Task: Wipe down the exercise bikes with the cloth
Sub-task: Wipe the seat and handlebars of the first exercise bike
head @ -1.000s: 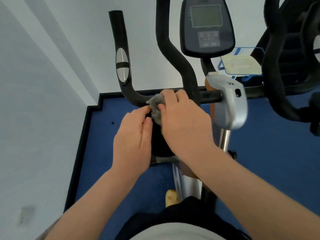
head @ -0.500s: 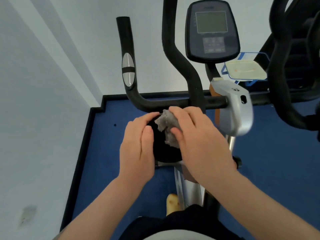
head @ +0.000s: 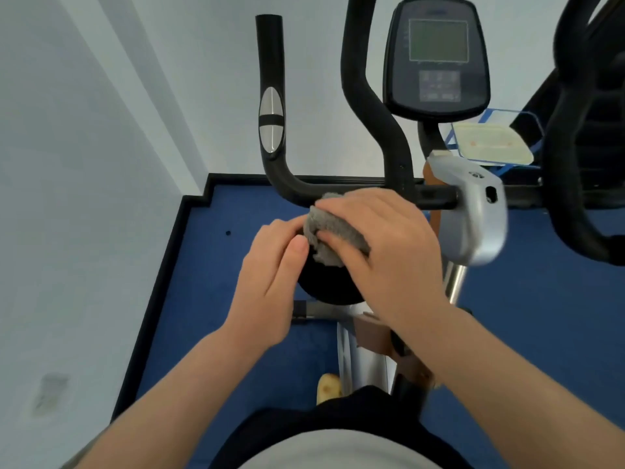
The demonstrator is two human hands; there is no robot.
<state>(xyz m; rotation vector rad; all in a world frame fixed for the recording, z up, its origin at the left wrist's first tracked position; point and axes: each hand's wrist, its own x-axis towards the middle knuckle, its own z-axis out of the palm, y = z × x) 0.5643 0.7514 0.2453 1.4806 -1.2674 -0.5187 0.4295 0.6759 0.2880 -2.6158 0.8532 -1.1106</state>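
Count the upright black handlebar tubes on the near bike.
2: a straight handlebar tube with a silver sensor rises left; a curved handlebar tube rises beside the console. Others may lie out of frame.

The cloth (head: 333,231) is grey and fuzzy. The handlebar (head: 270,62), at 12 o'clock from it, is black with a silver patch. The floor (head: 541,316) is blue.

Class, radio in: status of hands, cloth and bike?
Right hand holds grey cloth by handlebar. Left hand touches cloth edge. Nothing in the way.
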